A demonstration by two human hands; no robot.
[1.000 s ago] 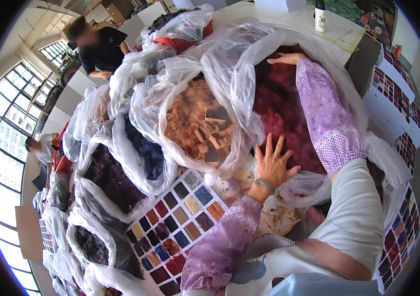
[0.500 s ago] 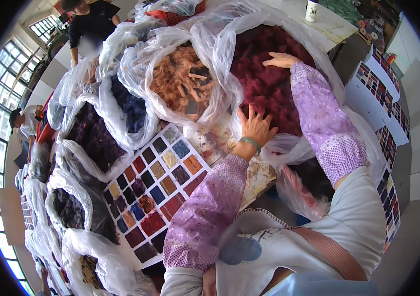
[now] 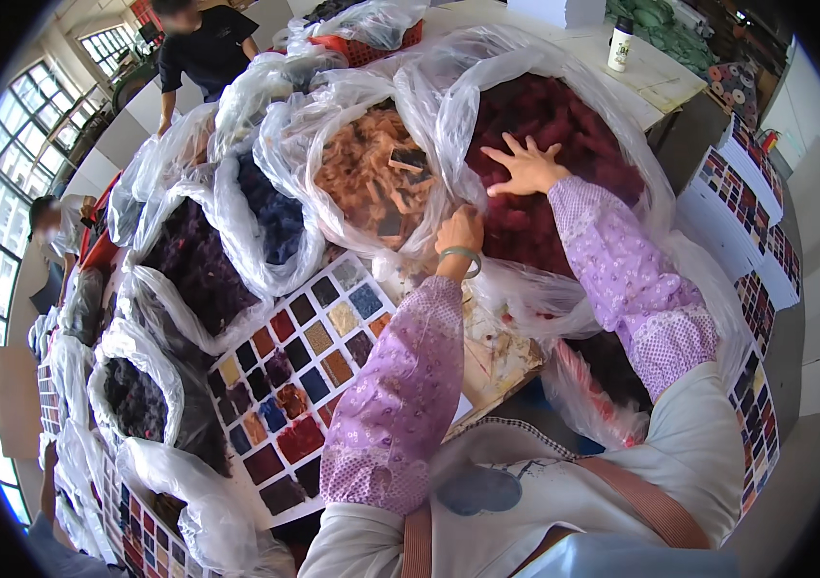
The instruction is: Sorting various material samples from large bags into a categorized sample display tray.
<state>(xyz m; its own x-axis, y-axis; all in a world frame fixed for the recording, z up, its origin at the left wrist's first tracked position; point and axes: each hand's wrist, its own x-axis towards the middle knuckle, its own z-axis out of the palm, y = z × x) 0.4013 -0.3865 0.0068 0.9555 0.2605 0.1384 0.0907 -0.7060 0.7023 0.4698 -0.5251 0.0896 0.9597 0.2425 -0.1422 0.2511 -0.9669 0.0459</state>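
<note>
A large clear plastic bag (image 3: pixel 656 183), rolled back at its mouth, is full of dark red fluffy fibre (image 3: pixel 516 226). Over the fibre my right hand (image 3: pixel 529 169) is open, its fingers spread wide and nothing in them. My left hand (image 3: pixel 460 231) is closed at the near left rim of that bag, knuckles up, with plastic gathered around it; its fingertips are hidden. Left of it stands a bag of orange fibre (image 3: pixel 357 159) with dark flat pieces on top. Below that lies a white card (image 3: pixel 280 306) with rows of coloured fibre swatches, partly covered by my left forearm.
More plastic bags hold navy fibre (image 3: pixel 270 207), dark purple fibre (image 3: pixel 198 260) and grey-black fibre (image 3: pixel 133 400). Stacked swatch cards (image 3: pixel 728 207) stand at right. A white bottle (image 3: pixel 620 45) is on the far table. A person (image 3: pixel 203 48) in black leans at the far left.
My left hand has moved up and left from the fibre's near edge and closed at the bag's rim. My right hand has come nearer and left, fingers spreading. The view has shifted slightly.
</note>
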